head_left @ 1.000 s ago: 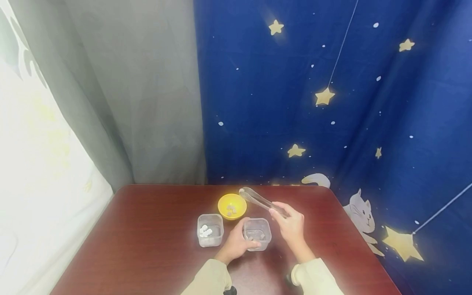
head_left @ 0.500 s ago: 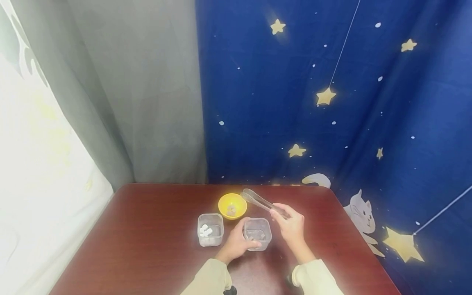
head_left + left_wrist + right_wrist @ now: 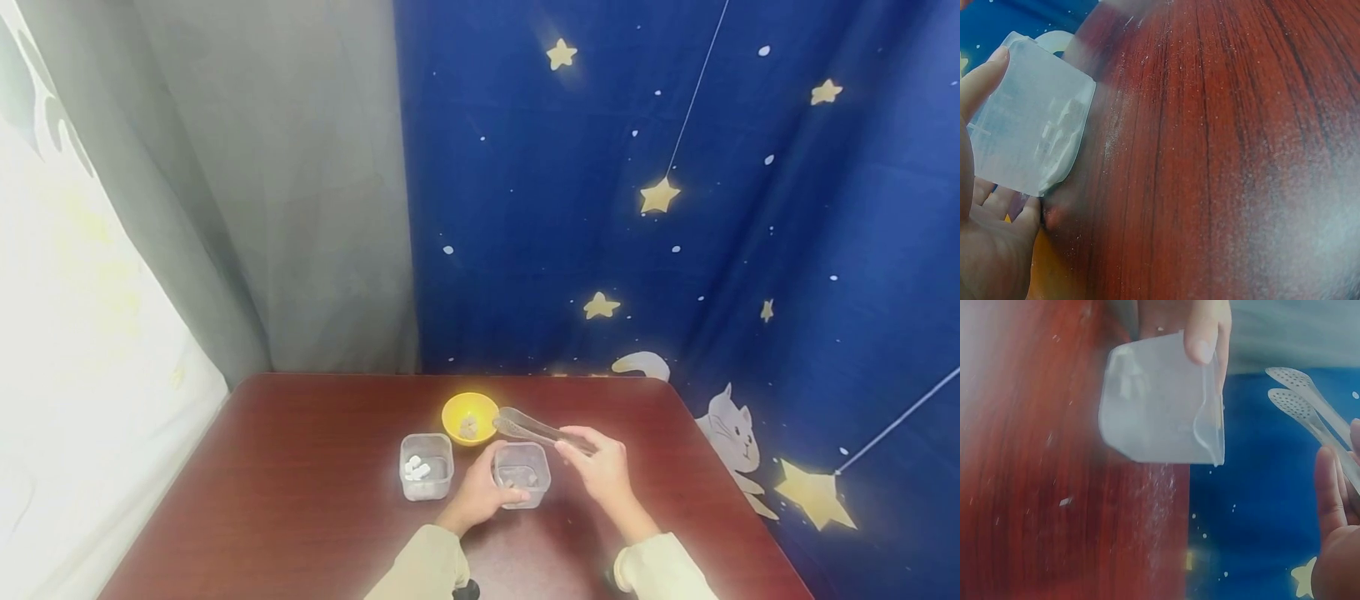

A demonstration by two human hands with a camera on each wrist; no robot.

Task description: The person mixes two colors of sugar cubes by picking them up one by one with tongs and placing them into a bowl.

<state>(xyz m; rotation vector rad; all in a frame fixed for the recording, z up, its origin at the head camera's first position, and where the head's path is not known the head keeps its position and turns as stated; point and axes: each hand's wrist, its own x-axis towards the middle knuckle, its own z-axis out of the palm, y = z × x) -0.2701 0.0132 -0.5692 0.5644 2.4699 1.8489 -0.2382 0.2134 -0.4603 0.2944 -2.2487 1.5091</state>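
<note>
The left hand (image 3: pixel 478 493) clasps a clear container (image 3: pixel 1038 97), probably for keeping it steady, while the right hand (image 3: pixel 605 469) pinches tongs (image 3: pixel 1302 409).

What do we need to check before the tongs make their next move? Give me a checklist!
1. Left hand grips the right-hand clear tub: ok.
2. Right hand holds the tongs: ok.
3. Tong tips free: ok, no piece shows between them in the right wrist view.
4. Small pieces inside the gripped tub: ok, some show.
5. Yellow bowl upright on the table: ok.
6. Exact count of pieces in the bowl: cannot tell, too blurred.
</note>
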